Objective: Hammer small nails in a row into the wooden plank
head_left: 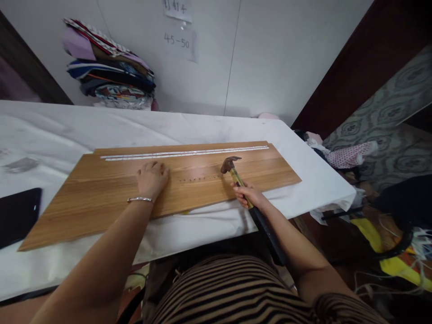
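Observation:
A long wood-grain board [111, 198] lies flat on the white-covered table. My left hand [152, 178] rests palm down on its left half, fingers lying on the surface, with nothing seen in them. In my right hand [248, 194] is a claw hammer [238, 177], gripped by the handle near its rusty head. That head is over the board's right half, close to the right end of a row of several small specks [199, 179]; whether these are nails or holes, I cannot tell. Two thin white strips [185, 153] run along the board's far side.
A black phone-like slab [18, 216] lies at the table's left edge, with a small clear plastic bag [22, 165] behind it. Folded clothes [114, 72] are stacked against the wall at the back left. The white tablecloth [202, 126] shows behind the board. Loose fabrics [351, 155] are heaped off the table's right end.

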